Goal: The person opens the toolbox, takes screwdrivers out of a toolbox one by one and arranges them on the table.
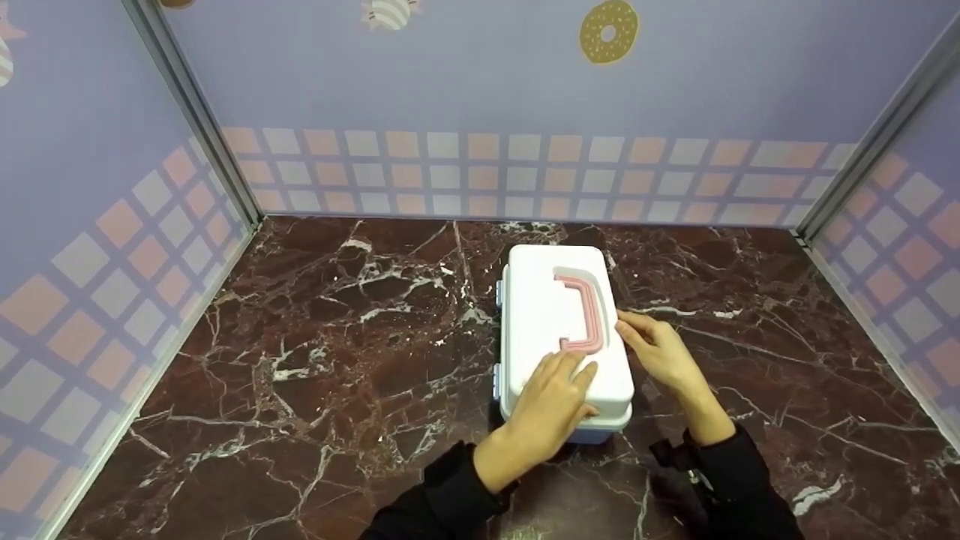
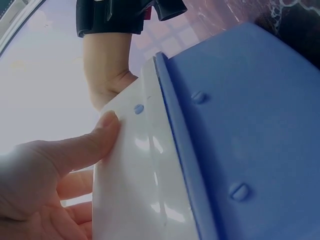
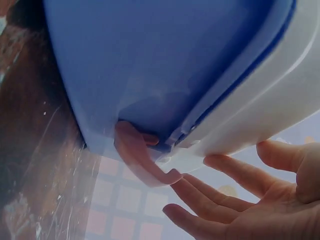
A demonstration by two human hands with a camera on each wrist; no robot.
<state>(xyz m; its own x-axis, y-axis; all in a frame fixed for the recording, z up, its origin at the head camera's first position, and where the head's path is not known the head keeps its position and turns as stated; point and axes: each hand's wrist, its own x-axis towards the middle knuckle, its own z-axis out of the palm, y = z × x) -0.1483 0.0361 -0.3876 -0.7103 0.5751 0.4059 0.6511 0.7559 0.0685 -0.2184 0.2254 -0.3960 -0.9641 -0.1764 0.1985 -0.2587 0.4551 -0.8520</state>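
A storage box with a white lid [image 1: 536, 300] and a blue body [image 2: 250, 120] stands on the tabletop, its lid down. The lid's pink carrying handle [image 1: 591, 315] lies folded in its recess. My left hand [image 1: 544, 405] rests on the lid's near end, fingers over the top and thumb against the white end wall. At the box's right side is my right hand [image 1: 664, 352], its thumb and index fingertips at the lid's edge. In the right wrist view a pink latch [image 3: 142, 162] stands swung out from the blue body, other fingertips right at its free end.
The box stands on a dark red marbled tabletop [image 1: 337, 360]. Blue hinges [image 1: 498, 381] run along the box's left side. Lilac walls with a checked band [image 1: 442, 172] enclose the table at the back, left and right.
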